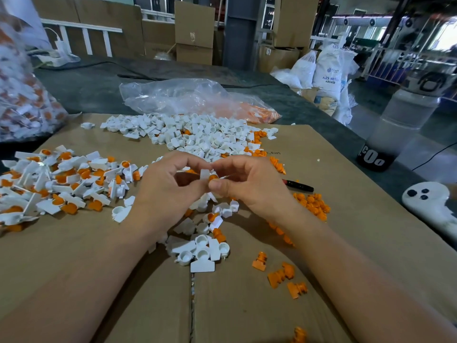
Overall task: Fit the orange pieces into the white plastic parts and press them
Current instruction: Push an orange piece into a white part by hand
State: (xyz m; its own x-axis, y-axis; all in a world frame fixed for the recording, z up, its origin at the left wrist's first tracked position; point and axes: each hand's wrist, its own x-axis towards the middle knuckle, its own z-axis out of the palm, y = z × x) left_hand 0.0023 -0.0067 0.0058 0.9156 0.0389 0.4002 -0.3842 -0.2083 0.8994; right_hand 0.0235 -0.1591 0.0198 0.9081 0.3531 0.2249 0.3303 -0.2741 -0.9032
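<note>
Here, from the head camera, a person's two bare forearms reach in over a sheet of brown cardboard [99, 243] laid on the dark desk [99, 90]. The hands meet in the middle, just above the sheet. The left hand [170, 184] has its fingers [183, 162] curled in, pinching a small white part [204, 174] at the tips. The right hand [247, 186] pinches from the other side, its thumb pressed against an orange piece [213, 177] that sits in the white part's cup; how deep it sits I cannot tell.

Under the wrists lies a small cluster of white parts [200, 251], cups up, some touching each other. Near the right forearm a few loose orange pieces [284, 273] lie scattered, and an orange heap [314, 204] sits just right of the right hand. A black and red pen [299, 186] lies beside it.

To the left spreads a pile of joined pieces [61, 184], white with orange showing. Farther back is a big heap of white parts [197, 137], and behind it a crumpled clear bag [178, 95] with orange showing at its right end. A filled bag [22, 95] stands at the far left. Beyond the desk are cardboard boxes [194, 23] and white sacks [329, 70].
</note>
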